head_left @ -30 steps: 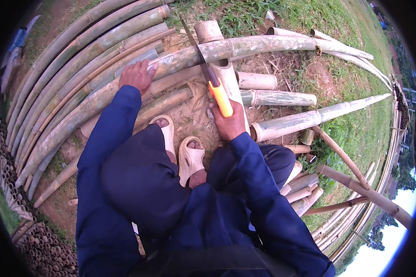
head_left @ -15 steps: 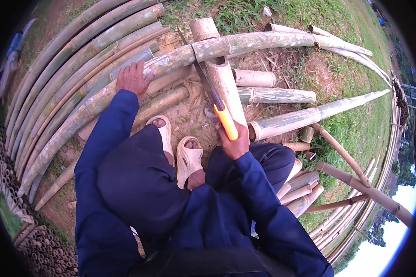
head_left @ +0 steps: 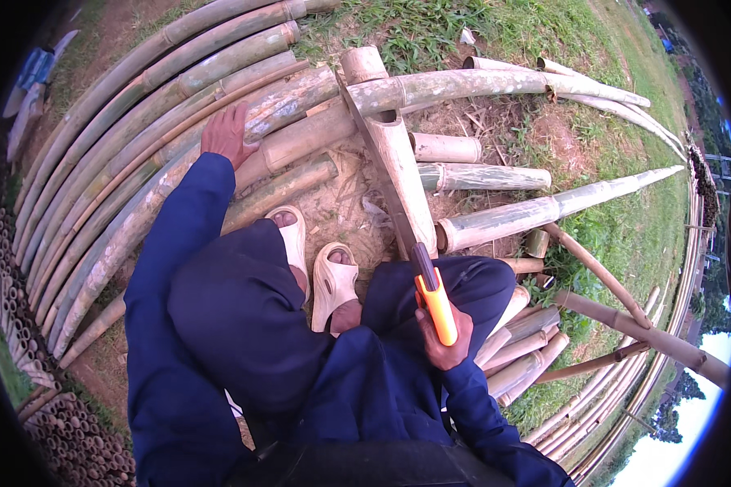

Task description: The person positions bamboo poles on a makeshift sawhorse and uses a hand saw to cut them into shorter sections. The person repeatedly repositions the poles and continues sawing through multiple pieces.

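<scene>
My right hand (head_left: 447, 337) is closed round the orange handle of a handsaw (head_left: 391, 195), near my right knee. Its long blade points away from me, its far part at a gap in a mottled bamboo pole. The left length of the pole (head_left: 288, 99) and the right length (head_left: 455, 83) are out of line, with the blade between them. My left hand (head_left: 228, 135) grips the left length from above, fingers across it and thumb on the near side. A notched bamboo post (head_left: 400, 166) lies under the right length, by the blade.
Several long bamboo poles (head_left: 150, 81) lie side by side at the left. Short cut pieces (head_left: 483, 176) lie right of the post, with more beside my right knee. Stacked bamboo ends (head_left: 85, 442) show at lower left. My sandalled feet (head_left: 333, 284) are on bare soil.
My right hand has drawn the saw back toward me and to the right. The pole, in line before, now shows two offset lengths; my left hand has shifted slightly left.
</scene>
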Demonstrator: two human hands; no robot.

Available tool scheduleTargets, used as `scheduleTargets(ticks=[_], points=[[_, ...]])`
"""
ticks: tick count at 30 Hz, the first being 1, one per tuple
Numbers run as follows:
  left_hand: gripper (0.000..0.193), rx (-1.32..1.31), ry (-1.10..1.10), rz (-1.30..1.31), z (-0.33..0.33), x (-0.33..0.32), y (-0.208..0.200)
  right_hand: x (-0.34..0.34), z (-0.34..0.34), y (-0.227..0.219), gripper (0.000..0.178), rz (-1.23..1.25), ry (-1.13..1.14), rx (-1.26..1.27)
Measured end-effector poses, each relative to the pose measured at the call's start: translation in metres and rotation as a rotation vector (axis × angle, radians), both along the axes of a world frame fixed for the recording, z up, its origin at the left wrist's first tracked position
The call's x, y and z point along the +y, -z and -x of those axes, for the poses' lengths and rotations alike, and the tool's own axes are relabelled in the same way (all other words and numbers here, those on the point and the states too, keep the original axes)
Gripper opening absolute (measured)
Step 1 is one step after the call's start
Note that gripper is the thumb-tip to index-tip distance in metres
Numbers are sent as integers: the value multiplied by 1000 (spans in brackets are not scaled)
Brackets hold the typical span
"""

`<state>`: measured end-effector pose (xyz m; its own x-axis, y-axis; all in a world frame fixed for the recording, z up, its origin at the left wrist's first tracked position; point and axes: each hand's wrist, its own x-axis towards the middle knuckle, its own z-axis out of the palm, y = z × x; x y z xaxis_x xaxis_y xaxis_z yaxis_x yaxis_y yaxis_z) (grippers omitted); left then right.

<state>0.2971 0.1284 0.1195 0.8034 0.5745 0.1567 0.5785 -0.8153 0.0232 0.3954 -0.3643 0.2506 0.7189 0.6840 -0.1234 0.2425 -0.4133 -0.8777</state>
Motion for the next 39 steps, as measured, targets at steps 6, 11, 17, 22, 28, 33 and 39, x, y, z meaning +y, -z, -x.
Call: scheduleTargets(ticks=[6,11,17,22,28,33,39], points=[[88,48,33,19,9,-20,-9,-41,15,-37,35,-3,97,-160],[89,68,91,160,31,-66,3,-75,8,-27,23,-86,341,-179],[95,122,29,231,70,-64,22,-79,-9,-30,9,-177,473,-177],[100,117,-9,110,91,-80,12,-34,-26,-30,13,-337,584,-29],[98,-19,-51,204,95,-68,0,-11,-43,-21,11,-557,596,90],[61,-156,63,142,58,-17,-67,-12,-73,15,12,-547,437,-11],[30,-190,59,185,-65,13,-181,16,-109,64,29,-174,303,-214]])
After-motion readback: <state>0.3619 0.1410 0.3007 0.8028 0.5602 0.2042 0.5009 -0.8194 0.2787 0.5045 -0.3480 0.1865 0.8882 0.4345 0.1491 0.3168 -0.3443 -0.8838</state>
